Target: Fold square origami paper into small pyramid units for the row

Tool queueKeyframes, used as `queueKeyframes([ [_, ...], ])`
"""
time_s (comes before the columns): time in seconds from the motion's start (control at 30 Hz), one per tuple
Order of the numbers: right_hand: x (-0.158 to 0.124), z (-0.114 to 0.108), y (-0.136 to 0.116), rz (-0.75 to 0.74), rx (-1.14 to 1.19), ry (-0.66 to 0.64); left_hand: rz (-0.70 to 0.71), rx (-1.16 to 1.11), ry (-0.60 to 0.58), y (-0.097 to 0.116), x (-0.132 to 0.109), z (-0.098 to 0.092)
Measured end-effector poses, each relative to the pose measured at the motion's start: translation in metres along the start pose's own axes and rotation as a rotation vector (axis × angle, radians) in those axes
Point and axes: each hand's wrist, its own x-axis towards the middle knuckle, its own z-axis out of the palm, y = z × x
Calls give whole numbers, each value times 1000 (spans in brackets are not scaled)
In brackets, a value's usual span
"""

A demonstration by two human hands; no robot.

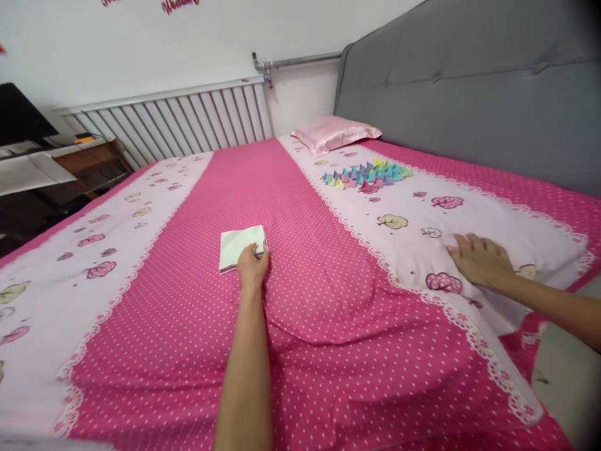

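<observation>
A stack of pale square paper sheets (pixel 235 246) lies on the pink dotted part of the bedsheet (pixel 328 300). At its near right corner, my left hand (pixel 252 263) has its fingers and thumb closed on the stack, covering part of that corner. My right hand (pixel 481 260) rests palm down with fingers spread on the white printed band of the sheet, holding nothing. Farther back on that same band, several small folded paper shapes (pixel 366 174) in blue, green, purple, pink and yellow stand close together in rows.
A pink satin pillow (pixel 335 133) lies beyond the folded shapes, near the grey headboard (pixel 469 94). White radiator slats (pixel 173 125) line the far wall. At the left stands a desk (pixel 89 160) with a dark screen (pixel 23 116). The bed edge drops away at lower right.
</observation>
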Motion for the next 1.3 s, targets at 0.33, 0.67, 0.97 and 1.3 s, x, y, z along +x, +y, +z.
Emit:
queueKeyframes([
  [0.33,-2,-2,0,4,21,20,-77,-131,-6,-7,-2,1],
  [0.67,-3,-4,-3,5,32,5,-88,-193,-37,-7,-6,-3],
  [0.97,-2,-4,-1,10,46,-21,-87,-206,-37,-8,-6,-3],
  [1.3,-2,-1,-1,-5,7,25,-73,-180,-39,-7,-8,-4],
])
